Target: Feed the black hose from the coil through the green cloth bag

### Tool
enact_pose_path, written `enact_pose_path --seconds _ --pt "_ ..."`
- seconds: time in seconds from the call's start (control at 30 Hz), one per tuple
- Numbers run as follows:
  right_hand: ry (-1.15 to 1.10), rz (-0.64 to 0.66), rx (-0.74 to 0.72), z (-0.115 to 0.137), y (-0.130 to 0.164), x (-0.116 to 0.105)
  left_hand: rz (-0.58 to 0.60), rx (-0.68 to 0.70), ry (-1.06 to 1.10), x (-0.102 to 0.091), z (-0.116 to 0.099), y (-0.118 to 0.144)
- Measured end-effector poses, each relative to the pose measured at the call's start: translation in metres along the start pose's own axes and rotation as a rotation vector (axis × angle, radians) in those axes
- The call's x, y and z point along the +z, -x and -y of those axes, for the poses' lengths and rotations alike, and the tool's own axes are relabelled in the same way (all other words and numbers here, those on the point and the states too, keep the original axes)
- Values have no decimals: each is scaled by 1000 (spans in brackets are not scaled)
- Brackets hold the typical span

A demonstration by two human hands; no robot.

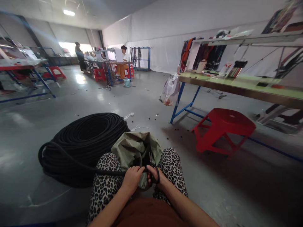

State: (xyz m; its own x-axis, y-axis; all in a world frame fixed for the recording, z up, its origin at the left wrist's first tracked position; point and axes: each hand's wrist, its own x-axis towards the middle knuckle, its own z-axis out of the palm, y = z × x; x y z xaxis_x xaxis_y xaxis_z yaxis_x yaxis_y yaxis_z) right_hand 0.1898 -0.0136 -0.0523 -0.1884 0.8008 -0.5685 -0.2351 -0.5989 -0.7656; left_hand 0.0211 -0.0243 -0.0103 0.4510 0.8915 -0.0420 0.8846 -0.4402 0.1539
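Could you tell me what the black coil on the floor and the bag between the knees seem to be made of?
The coil looks like matte black rubber or plastic tubing, wound in smooth round loops. The bag seems thin olive-green plastic or woven sacking, crumpled with a slight sheen.

One head-worn camera looks forward and down: lap close at 6 o'clock, workbench at 2 o'clock, farther off.

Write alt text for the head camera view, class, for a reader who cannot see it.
A seated person's left hand grips a black cable while the right hand works scissors over an open green bag between the knees. A large black cable coil lies left; a red stool stands by a workbench on the right.
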Motion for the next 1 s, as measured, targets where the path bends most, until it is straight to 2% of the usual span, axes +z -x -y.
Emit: enact_pose_path --seconds 0.27,0.4,0.53,0.8,0.9,1.0 --pt "-53 -13 -75 -4 -4 -2 -15 19 -43 3 2 0" --pt "-11 -9 -59 -4 -4 -1 4 14 -56 2 0 -1" --pt "35 -68 -29 3 0 2 11 12 -25 -1 0 0" --pt "-52 -140 -26 9 -1 2 -68 -30 17 -11 16 8" --pt "-33 -138 -59 6 -3 0 -85 -28 13 -10 21 9" --pt "-20 -108 -51 4 -1 1 -161 -61 22 -7 27 7"
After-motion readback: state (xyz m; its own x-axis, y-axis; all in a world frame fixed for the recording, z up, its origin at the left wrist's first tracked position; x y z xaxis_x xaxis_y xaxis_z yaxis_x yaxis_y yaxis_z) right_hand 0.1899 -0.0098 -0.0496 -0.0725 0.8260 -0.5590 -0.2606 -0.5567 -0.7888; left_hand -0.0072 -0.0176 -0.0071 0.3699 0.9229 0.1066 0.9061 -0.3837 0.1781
